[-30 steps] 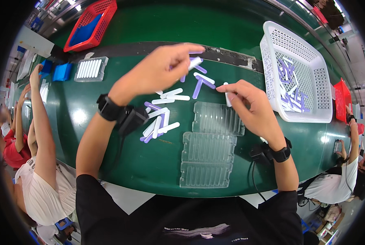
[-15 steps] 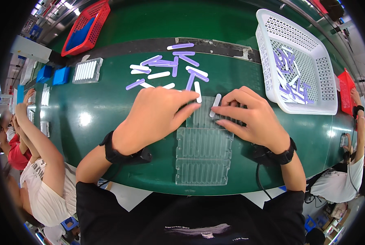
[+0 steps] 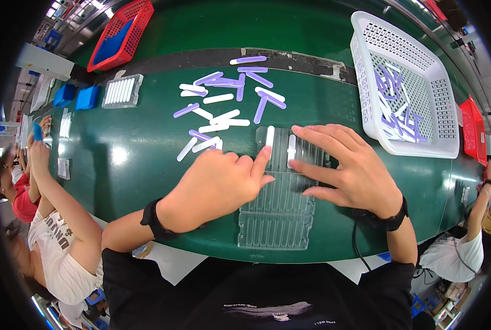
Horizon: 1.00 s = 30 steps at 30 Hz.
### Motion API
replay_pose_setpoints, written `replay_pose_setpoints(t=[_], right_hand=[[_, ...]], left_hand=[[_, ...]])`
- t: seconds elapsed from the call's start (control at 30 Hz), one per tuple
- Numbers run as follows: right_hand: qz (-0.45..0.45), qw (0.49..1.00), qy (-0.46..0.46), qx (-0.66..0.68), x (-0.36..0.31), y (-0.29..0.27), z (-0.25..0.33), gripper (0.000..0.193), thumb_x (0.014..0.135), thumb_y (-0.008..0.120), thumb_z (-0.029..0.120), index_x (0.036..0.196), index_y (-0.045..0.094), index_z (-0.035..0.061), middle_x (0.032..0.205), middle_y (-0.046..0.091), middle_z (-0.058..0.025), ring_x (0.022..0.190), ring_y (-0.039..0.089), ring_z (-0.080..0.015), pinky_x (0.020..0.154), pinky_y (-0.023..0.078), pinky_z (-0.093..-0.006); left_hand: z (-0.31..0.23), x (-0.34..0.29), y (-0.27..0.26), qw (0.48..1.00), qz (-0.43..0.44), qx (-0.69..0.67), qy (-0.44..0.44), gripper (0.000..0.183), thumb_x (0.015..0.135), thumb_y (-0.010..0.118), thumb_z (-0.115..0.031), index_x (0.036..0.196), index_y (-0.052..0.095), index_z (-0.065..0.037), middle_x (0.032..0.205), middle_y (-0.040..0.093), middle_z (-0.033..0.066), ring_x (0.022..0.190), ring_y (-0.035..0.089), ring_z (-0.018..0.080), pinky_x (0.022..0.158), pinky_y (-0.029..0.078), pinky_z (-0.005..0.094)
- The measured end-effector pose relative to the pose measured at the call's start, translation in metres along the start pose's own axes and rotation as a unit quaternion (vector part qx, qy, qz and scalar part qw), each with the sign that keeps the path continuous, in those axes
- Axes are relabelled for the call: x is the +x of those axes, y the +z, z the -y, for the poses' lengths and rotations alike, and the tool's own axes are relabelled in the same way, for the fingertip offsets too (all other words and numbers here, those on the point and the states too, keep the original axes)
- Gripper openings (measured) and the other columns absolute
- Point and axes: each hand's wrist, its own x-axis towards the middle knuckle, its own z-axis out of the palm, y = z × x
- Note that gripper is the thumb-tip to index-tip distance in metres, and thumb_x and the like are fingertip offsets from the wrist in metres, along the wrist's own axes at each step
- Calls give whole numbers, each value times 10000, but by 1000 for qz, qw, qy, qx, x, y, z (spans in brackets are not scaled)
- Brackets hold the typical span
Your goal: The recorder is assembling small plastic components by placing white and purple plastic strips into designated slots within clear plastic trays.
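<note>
"How's the farthest clear tray (image 3: pixel 281 147)?"
"Light, flexible, I'd judge; hold the rim."
"The strips on it?"
"White strip (image 3: pixel 270 136) left, second strip (image 3: pixel 291 147) right: slick, stiffish, I'd say; pinch the long edges. My left index fingertip (image 3: pixel 267 149) touches the first, thumb apart; right fingertips (image 3: pixel 293 164) spread over the second, pinching nothing!"

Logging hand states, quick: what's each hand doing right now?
Left hand: open, thumb and index apart, index fingertip at a white strip.
Right hand: open, fingers spread, one fingertip at a second white strip.
</note>
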Motion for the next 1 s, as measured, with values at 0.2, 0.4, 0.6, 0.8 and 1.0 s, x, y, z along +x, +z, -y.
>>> replay_pose_setpoints(t=[0.2,0.4,0.6,0.8,1.0], right_hand=[[6,994,108,-32,-19,-7,-1,668,741,847,182,1386,673,175,1499,565,-96,1278,577,-332,1062,502,-453],[-17,994,104,36,-24,-7,-12,743,729,857,147,1431,614,121,1410,614,-88,1211,601,-334,1017,528,-439],[-55,994,82,52,-3,12,-16,637,783,841,122,1376,617,61,1392,619,-103,1124,617,-319,982,544,-418],[-132,981,113,90,24,19,-5,498,838,819,137,1299,653,50,1309,646,-121,1101,625,-328,918,548,-416],[-161,959,233,33,73,25,-22,209,872,803,194,1004,724,53,941,688,-106,860,684,-335,748,538,-441]], left_hand=[[-19,-9,-3,998,3,60,-7,397,901,799,-359,1159,780,-58,623,441,-63,578,505,104,530,412,287],[-18,-1,-16,997,57,10,-45,340,910,781,-355,1100,790,-72,588,480,-42,586,578,130,538,444,315],[56,42,-21,986,19,-116,-117,118,955,707,-265,941,726,-150,665,655,76,691,682,318,660,511,444],[107,63,-2,962,20,-240,-127,118,961,703,-222,973,710,-105,614,587,81,622,611,304,636,480,424],[97,67,23,966,-51,-193,-164,181,896,778,-266,884,737,-90,657,653,79,630,651,307,633,504,411]])
